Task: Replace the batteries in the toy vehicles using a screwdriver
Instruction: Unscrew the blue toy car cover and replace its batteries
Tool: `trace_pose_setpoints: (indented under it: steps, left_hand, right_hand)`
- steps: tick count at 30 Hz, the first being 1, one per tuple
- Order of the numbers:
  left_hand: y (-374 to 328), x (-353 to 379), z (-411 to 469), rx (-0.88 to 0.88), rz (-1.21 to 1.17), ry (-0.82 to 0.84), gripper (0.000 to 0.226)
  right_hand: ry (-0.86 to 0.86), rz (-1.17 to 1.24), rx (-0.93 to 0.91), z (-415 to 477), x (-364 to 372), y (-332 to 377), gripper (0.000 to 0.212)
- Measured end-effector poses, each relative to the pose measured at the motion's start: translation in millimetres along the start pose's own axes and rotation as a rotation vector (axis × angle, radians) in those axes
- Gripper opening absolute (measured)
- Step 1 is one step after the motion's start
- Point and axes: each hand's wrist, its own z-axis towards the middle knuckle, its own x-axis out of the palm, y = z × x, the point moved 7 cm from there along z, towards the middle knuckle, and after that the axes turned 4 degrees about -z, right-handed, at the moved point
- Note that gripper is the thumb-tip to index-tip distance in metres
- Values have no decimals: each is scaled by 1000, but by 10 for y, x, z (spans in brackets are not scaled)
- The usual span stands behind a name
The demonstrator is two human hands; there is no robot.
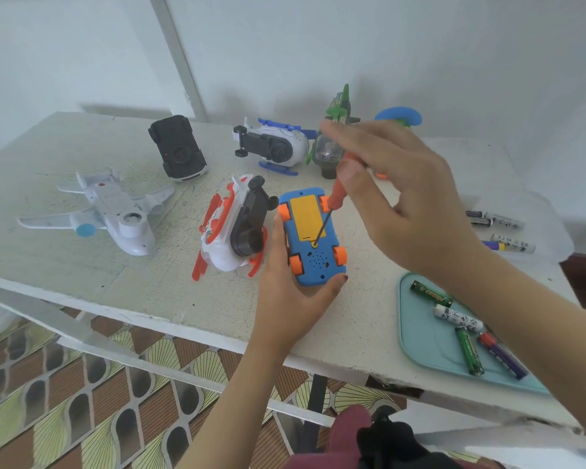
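turned wheels-up, the blue car (313,238) is gripped by curled fingers of the left hand (291,299) so the screwdriver (335,198), pinched by fingertips of the right hand (396,204), is seated in the cover screw (315,244).

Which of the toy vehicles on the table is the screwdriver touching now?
The blue car with orange wheels, upside down in the left hand; the screwdriver tip meets its underside.
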Motion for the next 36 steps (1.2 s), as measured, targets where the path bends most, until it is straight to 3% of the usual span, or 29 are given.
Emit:
trace_pose_setpoints:
  steps: [3,5,9,12,17,21,24,28,32,36]
  left_hand:
    - [-21,-1,2,8,-2,-2,96]
    - [-21,-5,-2,-3,-15,-9,96]
    - [-49,-1,2,1,-6,-18,95]
    - [-74,-4,7,8,3,-25,93]
    - [-89,13,2,7,-18,-7,92]
    - [-27,-16,5,5,5,-15,98]
    - [-33,-14,6,3,14,-17,97]
    - [-66,1,2,8,-3,-10,94]
    - [-73,9,0,15,-10,-1,95]
    - [-70,0,0,21,11,-8,97]
  right_hand:
    - [107,213,68,5,36,6,36]
    - [87,330,136,9,10,-4,32]
    - [-82,60,72,19,-80,-19,16]
    - [-87,-47,-39,20,-52,7,28]
    - [154,230,4,19,55,15,37]
    - [102,429,122,25,42,13,37]
    - [-3,279,130,27,1,-18,31]
    - [-59,-38,-27,31,-38,49,32]
    - [118,138,0,24,49,41,42]
    - [99,125,-29,43,36,104,35]
